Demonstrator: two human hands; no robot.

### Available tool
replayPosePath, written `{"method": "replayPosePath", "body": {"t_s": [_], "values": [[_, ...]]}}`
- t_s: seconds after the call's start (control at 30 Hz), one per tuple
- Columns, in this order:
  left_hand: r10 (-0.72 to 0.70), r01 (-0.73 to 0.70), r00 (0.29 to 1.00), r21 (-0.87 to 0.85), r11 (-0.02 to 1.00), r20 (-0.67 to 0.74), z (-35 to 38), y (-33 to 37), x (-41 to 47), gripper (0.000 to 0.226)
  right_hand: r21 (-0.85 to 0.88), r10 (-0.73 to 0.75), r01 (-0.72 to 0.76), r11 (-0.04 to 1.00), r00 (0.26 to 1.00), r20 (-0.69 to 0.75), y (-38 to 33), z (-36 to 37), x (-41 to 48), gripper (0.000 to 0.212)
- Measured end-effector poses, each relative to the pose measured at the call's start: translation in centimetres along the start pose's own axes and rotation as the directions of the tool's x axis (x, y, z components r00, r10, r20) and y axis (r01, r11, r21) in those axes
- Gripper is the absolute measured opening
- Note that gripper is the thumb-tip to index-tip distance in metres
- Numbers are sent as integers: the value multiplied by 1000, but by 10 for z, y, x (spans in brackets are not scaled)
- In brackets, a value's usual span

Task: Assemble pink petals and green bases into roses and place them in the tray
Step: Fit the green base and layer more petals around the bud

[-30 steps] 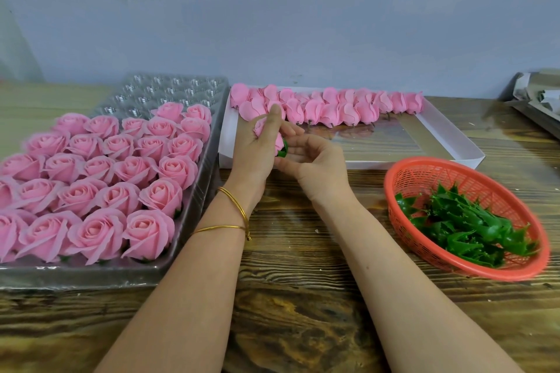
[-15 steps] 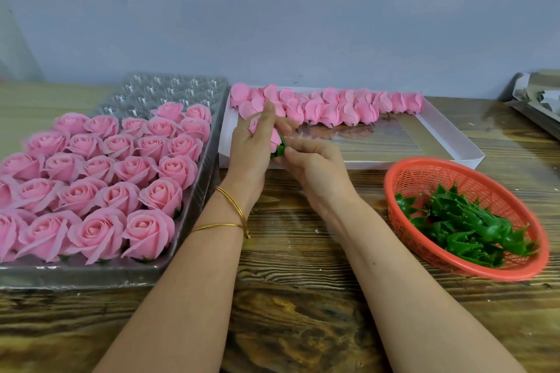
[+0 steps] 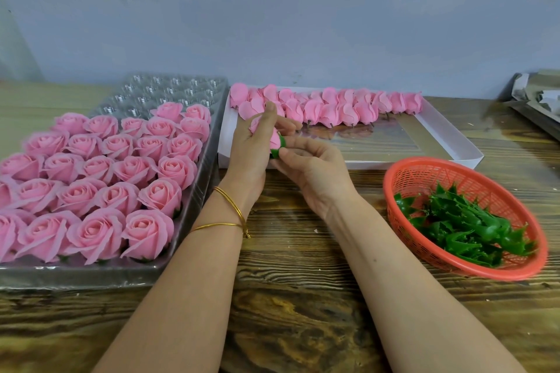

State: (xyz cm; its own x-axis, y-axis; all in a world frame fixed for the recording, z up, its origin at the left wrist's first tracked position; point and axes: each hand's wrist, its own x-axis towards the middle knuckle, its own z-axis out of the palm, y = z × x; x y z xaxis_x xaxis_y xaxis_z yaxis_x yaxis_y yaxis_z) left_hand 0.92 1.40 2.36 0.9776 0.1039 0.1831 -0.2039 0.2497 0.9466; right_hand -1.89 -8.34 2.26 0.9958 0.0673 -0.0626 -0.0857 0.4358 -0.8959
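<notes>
My left hand (image 3: 250, 150) cups a pink petal bud (image 3: 274, 138) over the front edge of the white box (image 3: 409, 157). My right hand (image 3: 312, 166) pinches the green base (image 3: 278, 148) against the bud's bottom. A row of loose pink buds (image 3: 333, 107) lies along the back of the white box. The clear plastic tray (image 3: 194, 191) on the left holds several finished pink roses (image 3: 100, 179); its far cells stand vacant. Green bases (image 3: 463, 221) fill the red basket (image 3: 403, 179) at right.
The wooden table (image 3: 297, 297) runs to the grey wall behind. Grey packaging (image 3: 536, 103) lies at the far right edge. Gold bangles (image 3: 230, 212) circle my left wrist.
Both hands lifted slightly away from me toward the white box, and my right fingers closed onto the green base at the bud's bottom.
</notes>
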Motion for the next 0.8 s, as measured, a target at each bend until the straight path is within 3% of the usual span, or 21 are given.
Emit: {"method": "replayPosePath", "body": {"t_s": [0.4, 0.6, 0.8], "values": [[-18, 17, 1000, 50, 999, 15, 0, 0, -3, 47, -38, -57, 56, 998, 998, -10, 0, 0, -1, 23], [-52, 51, 998, -15, 999, -35, -1, 0, -1, 50, 37, 40, -43, 998, 997, 72, -3, 0, 0, 20], [-52, 50, 998, -56, 997, -34, -1, 2, 0, 52, -26, 122, -120, 992, 990, 71, -5, -1, 0, 20]]}}
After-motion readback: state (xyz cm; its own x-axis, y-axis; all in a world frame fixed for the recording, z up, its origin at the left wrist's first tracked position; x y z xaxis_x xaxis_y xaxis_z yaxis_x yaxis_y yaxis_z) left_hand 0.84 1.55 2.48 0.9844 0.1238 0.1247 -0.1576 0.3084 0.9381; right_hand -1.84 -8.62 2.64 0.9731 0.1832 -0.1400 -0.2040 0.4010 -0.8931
